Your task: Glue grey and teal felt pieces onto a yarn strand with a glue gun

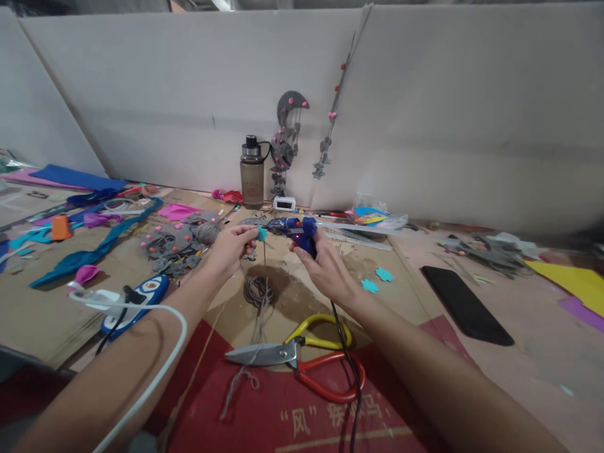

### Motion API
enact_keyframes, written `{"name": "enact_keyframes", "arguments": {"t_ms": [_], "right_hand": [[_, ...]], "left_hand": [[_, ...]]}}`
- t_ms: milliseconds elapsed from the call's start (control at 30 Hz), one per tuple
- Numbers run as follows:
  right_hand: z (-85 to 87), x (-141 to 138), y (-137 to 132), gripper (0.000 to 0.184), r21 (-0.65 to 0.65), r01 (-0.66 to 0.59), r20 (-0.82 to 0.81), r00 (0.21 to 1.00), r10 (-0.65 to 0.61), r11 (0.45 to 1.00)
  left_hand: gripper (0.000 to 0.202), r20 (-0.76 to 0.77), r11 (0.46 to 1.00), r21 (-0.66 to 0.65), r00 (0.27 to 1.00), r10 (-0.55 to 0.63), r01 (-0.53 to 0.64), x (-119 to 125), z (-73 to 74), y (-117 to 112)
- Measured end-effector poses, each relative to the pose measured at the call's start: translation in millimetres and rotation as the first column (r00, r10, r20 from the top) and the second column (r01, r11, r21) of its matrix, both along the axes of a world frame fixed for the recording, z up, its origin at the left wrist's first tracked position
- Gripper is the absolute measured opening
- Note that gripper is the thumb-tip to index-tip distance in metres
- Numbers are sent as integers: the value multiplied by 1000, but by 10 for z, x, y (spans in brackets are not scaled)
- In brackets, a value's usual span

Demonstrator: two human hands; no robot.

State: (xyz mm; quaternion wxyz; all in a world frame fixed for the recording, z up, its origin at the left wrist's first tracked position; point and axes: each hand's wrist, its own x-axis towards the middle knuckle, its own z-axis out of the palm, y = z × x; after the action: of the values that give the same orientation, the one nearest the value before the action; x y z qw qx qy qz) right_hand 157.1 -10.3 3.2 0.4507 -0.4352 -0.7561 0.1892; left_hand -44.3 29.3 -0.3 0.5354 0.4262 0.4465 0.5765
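Observation:
My left hand [236, 248] pinches a small teal felt flower [262, 233], with a grey cord [265, 258] hanging down from it. My right hand [325, 264] is wrapped round the handle of a blue hot glue gun [295, 228]; its nozzle points left, close to the flower. A long clear glue stick [358, 228] sticks out of the gun's back. Below my hands lies a coil of cord [258, 290]. Two more teal flowers [377, 280] rest right of my right hand. Nearer to me are scissors [292, 358] with one yellow and one red handle.
A bottle [252, 176] and a small white clock [284, 203] stand by the white partition. A black phone [465, 305] lies at the right. A blue and white power strip [141, 302] with a white cable sits at the left, near grey felt pieces [179, 242].

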Motion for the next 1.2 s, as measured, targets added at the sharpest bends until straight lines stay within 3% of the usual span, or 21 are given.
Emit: {"name": "enact_keyframes", "arguments": {"t_ms": [767, 1200], "right_hand": [[-36, -39, -12, 30, -3, 71, 79, 994, -70, 998], [-46, -34, -16, 32, -18, 91, 103, 991, -89, 996]], "left_hand": [[18, -47, 1000, 4, 999, 14, -13, 53, 59, -49], [19, -48, 1000, 20, 999, -18, 19, 17, 12, -16]]}}
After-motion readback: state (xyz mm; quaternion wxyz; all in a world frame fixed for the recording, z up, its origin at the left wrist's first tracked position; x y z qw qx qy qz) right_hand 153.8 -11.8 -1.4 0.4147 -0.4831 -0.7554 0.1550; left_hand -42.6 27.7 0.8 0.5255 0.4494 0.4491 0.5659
